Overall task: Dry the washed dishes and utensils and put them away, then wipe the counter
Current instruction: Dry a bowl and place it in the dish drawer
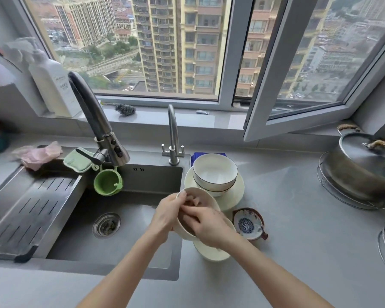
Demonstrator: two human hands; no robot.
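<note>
The white bowl (183, 231) is held up off the surface and tipped, so that its mouth turns up and away toward the window and a little to the right, while its outer wall and base face back toward the person and down to the left. A round bowl has no real long axis; its rim shows as an oval running from upper left to lower right. It hangs over the right edge of the sink (125, 241), where the basin meets the grey counter (298, 218). The left hand (167, 215) grips it from the left, thumb hooked over the rim and the other fingers curled round the outside. The right hand (207, 227) comes from the right and reaches over the near rim, its fingers down inside the bowl on something pinkish-brown; whether they pinch a cloth or only press on the inner wall cannot be told. So the bowl sits between the two hands, touching both. Just under it, on the counter, lies a pale plate (211, 252), partly hidden by the right wrist. Just to the right stands a small patterned dish (248, 224). Behind, toward the window, two white bowls with dark rims (215, 172) are stacked on a larger plate (233, 196), with a blue cloth (197, 155) behind them and a slim tap (172, 134) at their left. Far right stands a lidded metal pot (356, 170).
</note>
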